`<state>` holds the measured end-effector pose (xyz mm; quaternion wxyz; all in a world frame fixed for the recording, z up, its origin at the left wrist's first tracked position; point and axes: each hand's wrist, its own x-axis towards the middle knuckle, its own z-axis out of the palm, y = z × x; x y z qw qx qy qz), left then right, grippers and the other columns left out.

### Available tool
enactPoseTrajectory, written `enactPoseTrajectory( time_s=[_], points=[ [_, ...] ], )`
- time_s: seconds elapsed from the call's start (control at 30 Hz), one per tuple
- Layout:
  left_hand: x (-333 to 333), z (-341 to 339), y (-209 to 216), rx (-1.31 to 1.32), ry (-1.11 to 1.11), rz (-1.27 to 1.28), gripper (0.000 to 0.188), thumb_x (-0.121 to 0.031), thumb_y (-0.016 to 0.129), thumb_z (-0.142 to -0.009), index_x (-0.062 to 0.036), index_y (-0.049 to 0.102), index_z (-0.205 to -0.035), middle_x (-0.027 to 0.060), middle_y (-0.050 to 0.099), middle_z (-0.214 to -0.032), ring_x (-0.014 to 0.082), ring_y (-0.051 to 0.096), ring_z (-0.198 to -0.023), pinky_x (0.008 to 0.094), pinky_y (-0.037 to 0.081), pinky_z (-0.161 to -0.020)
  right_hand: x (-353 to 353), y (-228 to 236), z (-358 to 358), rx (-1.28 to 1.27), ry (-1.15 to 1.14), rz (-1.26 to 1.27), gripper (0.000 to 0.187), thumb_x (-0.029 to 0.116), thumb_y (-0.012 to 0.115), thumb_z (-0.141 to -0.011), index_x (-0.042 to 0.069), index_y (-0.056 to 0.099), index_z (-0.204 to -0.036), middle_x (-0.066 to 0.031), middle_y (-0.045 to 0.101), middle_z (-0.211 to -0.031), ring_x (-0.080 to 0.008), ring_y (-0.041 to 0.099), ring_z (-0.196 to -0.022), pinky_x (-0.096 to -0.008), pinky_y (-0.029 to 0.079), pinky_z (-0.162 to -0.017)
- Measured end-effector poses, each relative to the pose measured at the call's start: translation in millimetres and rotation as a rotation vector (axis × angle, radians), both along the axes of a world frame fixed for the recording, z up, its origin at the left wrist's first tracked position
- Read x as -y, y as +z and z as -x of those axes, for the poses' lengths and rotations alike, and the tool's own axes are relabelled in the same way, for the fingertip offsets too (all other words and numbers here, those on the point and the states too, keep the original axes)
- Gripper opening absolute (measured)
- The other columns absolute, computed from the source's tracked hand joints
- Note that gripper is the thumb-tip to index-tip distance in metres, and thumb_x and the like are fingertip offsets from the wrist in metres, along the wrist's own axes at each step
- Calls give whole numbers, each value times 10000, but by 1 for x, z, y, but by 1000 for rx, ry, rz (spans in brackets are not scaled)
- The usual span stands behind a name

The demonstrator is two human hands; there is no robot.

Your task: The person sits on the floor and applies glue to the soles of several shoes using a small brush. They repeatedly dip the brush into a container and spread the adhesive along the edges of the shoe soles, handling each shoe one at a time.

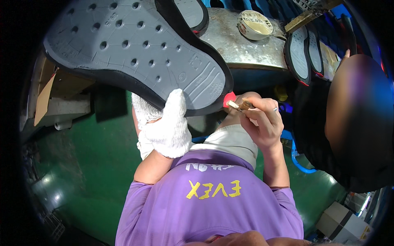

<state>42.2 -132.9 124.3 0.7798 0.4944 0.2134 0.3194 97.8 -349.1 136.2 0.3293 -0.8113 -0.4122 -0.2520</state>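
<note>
A large grey shoe sole [135, 45] with a black rim and rows of small holes fills the upper left. My left hand [166, 127], in a white knitted glove, grips it from below, the thumb lying over its grey face near the heel end. At that end a red tab [229, 99] sticks out from the rim. My bare right hand [262, 119] pinches a small brush-like tool [243, 105] with a brown body and a pale tip. This tip is at the red tab; whether it touches is hard to tell.
Beyond the sole is a worn metal bench [230, 49] bearing a round tub [255, 25] with a pale top. More grey soles [300, 55] rest at its right end. A person [357, 110] is close on my right. A brown card tag [44, 98] hangs at left.
</note>
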Motion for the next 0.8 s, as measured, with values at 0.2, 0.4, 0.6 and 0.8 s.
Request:
enactPoseTrajectory(
  time_s=[0.2,0.4,0.6,0.8],
  points=[
    [4,0,6,18,-16,-56,511,44,666,-893,-87,480,-1351,173,669,-1100,307,716,-735,396,594,-437,10,-6,-10,39,-58,4,276,-17,819,-675,52,650,-883,-112,702,-1081,-263,664,-808,-383,485,-775],
    [7,1,8,16,-2,-5,509,32,680,-889,-80,486,-1346,143,667,-1108,275,706,-795,382,605,-475,10,-8,-8,77,-36,25,272,-7,817,-684,60,652,-890,-113,694,-1114,-258,664,-834,-383,489,-783],
    [11,-2,10,19,48,-125,498,24,687,-886,-71,500,-1338,122,665,-1127,247,693,-863,384,611,-606,7,-3,3,75,22,38,268,-26,827,-658,63,658,-846,-105,703,-1088,-245,658,-830,-355,489,-744],
    [16,0,16,37,53,-13,489,24,678,-887,-43,498,-1336,119,664,-1137,243,694,-902,379,603,-705,9,-4,13,93,14,32,277,-15,843,-649,78,658,-832,-91,714,-1047,-227,649,-809,-346,482,-734]
  ],
)
